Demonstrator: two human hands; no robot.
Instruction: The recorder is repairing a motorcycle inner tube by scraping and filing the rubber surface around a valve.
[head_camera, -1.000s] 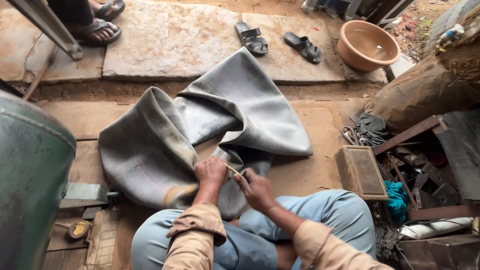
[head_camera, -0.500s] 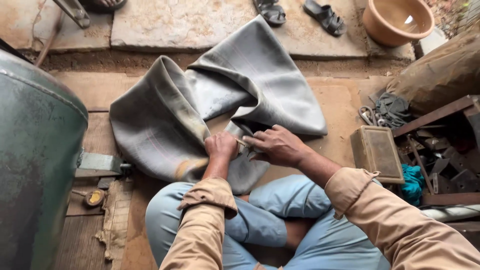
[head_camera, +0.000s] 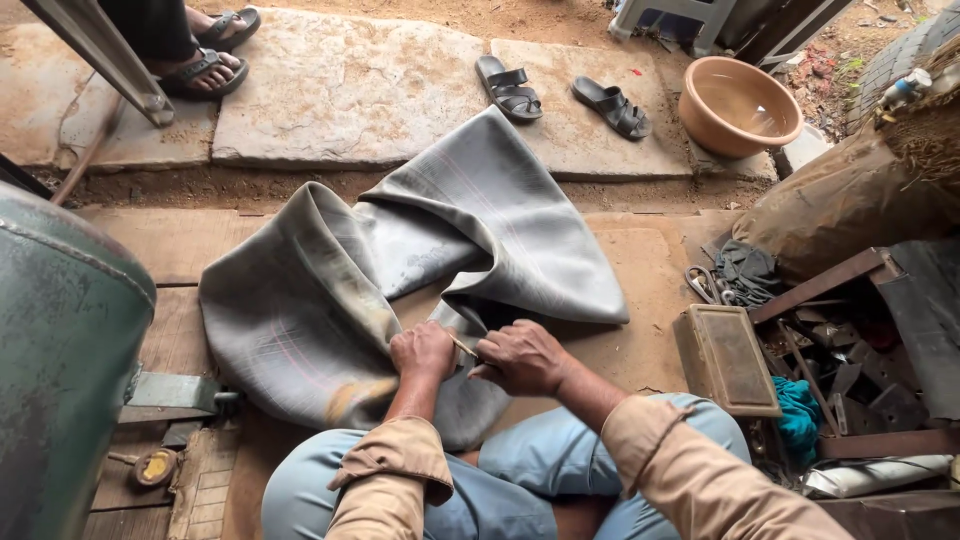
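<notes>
A large grey rubber inner tube (head_camera: 330, 290) lies folded on the wooden floor in front of my crossed legs. My left hand (head_camera: 421, 350) is closed on a fold of the tube near its lower edge. My right hand (head_camera: 520, 357) is beside it, fingers pinched on a thin small tool (head_camera: 462, 346) that touches the rubber between the two hands. What kind of tool it is cannot be made out.
A green metal tank (head_camera: 60, 370) stands at left. A rusty metal box (head_camera: 728, 358) and scrap tools lie at right, with scissors (head_camera: 705, 283) and a dark rag. Beyond are stone slabs, black sandals (head_camera: 560, 92), a clay-coloured basin (head_camera: 738, 104) and another person's sandalled feet (head_camera: 205, 50).
The view has tilted up and back, showing more of the slabs. Both hands stay together on the tube's fold, the right hand shifted slightly.
</notes>
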